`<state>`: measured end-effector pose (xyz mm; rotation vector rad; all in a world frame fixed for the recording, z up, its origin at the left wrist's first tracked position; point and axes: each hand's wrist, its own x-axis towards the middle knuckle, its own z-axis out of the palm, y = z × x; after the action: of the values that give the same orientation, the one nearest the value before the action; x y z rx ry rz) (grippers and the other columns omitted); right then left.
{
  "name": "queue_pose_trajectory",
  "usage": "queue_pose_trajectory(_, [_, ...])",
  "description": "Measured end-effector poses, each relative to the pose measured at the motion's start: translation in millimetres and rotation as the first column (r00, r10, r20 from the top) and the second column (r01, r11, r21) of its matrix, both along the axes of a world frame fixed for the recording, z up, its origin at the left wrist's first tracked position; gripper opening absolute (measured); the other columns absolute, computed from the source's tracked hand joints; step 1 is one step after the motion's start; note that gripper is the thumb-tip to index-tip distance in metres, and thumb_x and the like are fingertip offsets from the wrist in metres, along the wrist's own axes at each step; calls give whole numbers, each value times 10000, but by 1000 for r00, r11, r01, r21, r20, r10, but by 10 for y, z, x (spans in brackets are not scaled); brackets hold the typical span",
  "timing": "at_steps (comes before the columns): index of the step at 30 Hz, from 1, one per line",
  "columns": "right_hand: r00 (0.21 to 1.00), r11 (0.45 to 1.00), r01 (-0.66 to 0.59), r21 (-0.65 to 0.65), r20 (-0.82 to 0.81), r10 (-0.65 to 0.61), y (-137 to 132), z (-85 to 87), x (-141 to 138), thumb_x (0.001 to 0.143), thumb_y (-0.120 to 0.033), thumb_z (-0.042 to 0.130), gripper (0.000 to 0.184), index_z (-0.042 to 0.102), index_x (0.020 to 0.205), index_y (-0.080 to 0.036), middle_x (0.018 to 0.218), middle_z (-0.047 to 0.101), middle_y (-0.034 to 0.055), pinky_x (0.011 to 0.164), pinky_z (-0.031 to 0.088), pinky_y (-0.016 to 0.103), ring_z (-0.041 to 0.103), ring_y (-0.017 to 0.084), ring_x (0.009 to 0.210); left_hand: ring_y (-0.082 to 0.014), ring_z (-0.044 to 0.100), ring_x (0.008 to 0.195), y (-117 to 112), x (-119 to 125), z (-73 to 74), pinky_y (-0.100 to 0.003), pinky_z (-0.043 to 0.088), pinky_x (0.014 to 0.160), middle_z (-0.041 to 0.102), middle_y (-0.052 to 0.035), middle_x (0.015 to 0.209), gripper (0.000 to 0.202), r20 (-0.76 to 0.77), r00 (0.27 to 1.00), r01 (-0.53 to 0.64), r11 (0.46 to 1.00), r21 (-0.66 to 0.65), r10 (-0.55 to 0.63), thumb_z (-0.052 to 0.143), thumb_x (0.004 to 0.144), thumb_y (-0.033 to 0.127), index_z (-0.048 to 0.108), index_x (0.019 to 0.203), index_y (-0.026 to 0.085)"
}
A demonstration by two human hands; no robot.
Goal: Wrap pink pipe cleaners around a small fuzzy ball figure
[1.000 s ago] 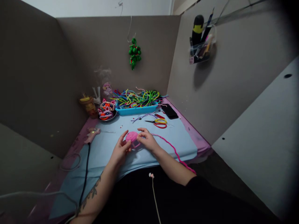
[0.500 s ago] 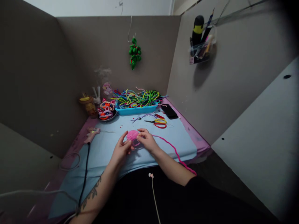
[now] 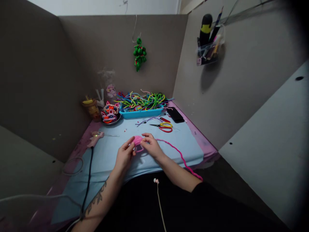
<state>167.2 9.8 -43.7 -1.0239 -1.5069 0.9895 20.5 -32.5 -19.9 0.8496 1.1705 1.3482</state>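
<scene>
A rounded pink fuzzy piece (image 3: 137,140), seemingly made of pipe cleaner, is held between my two hands above the blue cloth (image 3: 108,154). My left hand (image 3: 125,152) pinches its left side with thumb and fingers. On the other side, my right hand (image 3: 150,143) grips the right edge. A thin pink loop hangs below the piece between the hands. From behind my right hand a long darker pink pipe cleaner (image 3: 180,154) trails right and down over the forearm.
Scissors (image 3: 165,126) lie beyond my right hand, near a black phone (image 3: 175,115). A blue tray (image 3: 142,113) of pipe cleaners stands at the back. Left are a pink glue gun (image 3: 96,138) with a black cord and a bowl (image 3: 111,122) of finished pieces. Partitions enclose the table.
My left fingers have closed in over the left part of the pink piece, covering more of it. The piece looks slightly tilted, with the loop more visible. My right hand has barely moved.
</scene>
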Motion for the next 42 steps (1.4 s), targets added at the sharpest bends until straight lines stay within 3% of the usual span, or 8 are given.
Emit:
queue_pose_trajectory(3, [989,989,108,97,89,-117,-49,13,-11,776,-286,636,90,683,755,-213,1160,560,93,1056,386,402,541,244,1156,-55,409,405,0,24,-9,-189,233,413,513,67,484,879,4,999,-42,999,-8,42,845,568,464,580,1313,80])
queue_pose_trajectory(5, [961,951,185,248,159,-228,-101,28,-22,790,-268,638,97,694,858,-227,1187,550,103,1083,359,437,498,265,1202,-54,419,412,1,45,-15,-186,252,420,536,60,496,878,24,998,-66,998,-17,66,850,556,461,589,1299,73])
queue_pose_trajectory(9, [907,869,99,485,315,-280,-189,62,-39,829,-278,625,119,715,904,-297,1292,522,62,1138,283,487,369,289,1316,-60,488,450,-3,87,-21,-192,351,457,656,14,635,817,99,992,-79,997,-9,79,864,543,414,620,1250,86])
queue_pose_trajectory(17, [898,861,58,506,350,-266,-188,58,-39,849,-273,595,130,723,855,-295,1279,548,63,1133,272,503,352,302,1309,-76,554,457,-33,123,22,-167,310,388,680,-21,693,666,229,972,-49,998,-44,57,844,579,301,642,1178,94])
queue_pose_trajectory(26, [812,686,85,722,349,-468,-155,-20,-63,855,-232,616,95,707,829,-246,1237,582,73,1067,351,473,388,279,1268,-49,503,435,-1,49,73,-148,279,358,643,-8,693,588,337,941,77,992,-100,-39,772,639,129,622,1205,81])
queue_pose_trajectory(33, [769,641,37,767,388,-509,-164,-41,-69,867,-246,604,84,687,870,-244,1252,597,80,1080,313,491,388,278,1285,-55,466,432,-12,97,6,-157,274,380,583,25,554,719,305,952,-8,997,-79,32,837,552,176,611,1218,27])
queue_pose_trajectory(42, [809,606,100,789,290,-512,-169,-41,-79,866,-264,612,76,659,826,-221,1197,617,82,1031,374,463,454,271,1211,-54,472,439,-45,144,6,-175,264,409,620,11,569,746,289,955,-58,997,-41,67,898,458,263,665,1133,48])
